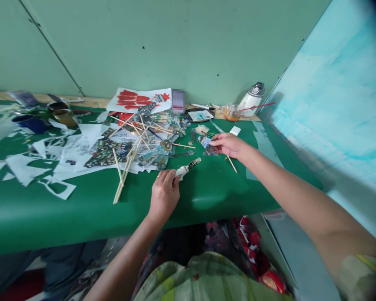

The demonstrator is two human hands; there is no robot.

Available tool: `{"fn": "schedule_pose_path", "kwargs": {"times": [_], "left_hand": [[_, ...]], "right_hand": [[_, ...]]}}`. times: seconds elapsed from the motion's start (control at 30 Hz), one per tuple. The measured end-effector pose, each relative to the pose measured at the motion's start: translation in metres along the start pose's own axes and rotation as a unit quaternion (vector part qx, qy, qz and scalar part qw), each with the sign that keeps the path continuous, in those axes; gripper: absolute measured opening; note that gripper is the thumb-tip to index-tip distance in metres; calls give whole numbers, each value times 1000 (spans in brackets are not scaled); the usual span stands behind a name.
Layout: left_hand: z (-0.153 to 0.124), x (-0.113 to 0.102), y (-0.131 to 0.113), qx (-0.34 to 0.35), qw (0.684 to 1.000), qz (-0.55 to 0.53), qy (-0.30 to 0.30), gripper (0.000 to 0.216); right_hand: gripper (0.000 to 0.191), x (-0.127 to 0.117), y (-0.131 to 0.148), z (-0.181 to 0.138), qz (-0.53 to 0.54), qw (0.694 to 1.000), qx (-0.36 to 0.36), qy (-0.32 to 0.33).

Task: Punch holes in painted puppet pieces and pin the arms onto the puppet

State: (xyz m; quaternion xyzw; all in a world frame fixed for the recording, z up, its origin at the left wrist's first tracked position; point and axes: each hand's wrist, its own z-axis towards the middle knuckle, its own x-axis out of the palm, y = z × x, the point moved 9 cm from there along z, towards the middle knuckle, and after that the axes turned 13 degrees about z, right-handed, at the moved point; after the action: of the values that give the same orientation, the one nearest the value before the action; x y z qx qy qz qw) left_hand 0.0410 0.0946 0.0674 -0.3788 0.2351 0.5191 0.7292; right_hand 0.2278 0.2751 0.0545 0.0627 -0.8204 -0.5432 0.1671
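My left hand point(165, 192) is closed around what looks like pliers point(188, 166), with a white wrapping near the grip and metal jaws pointing up and right. Above and to the right, my right hand point(227, 145) pinches at a small clear plastic piece point(206, 143) with blue and reddish patches, just over the table. Its fingertips partly cover the piece, so its full shape is hidden. Close by lie a small packet of pale bits point(202, 129) and a thin wooden stick point(232, 164), the stick partly under my right hand.
A green-covered table point(213, 196) runs along the wall. Wooden sticks point(130, 165) lie over a heap of decorated pieces point(105, 150) and papers. Paper scraps point(25, 167) and a blue cup point(29, 123) are at left. A white bottle point(251, 100) and an orange paint cup point(232, 113) stand at back right.
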Motion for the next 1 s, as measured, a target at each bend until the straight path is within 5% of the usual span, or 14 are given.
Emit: {"fn": "schedule_pose_path", "kwargs": {"times": [1.0], "left_hand": [[1, -2, -1, 7, 1000, 12, -11, 15]], "right_hand": [[15, -23, -17, -19, 5, 999, 18, -36]]}}
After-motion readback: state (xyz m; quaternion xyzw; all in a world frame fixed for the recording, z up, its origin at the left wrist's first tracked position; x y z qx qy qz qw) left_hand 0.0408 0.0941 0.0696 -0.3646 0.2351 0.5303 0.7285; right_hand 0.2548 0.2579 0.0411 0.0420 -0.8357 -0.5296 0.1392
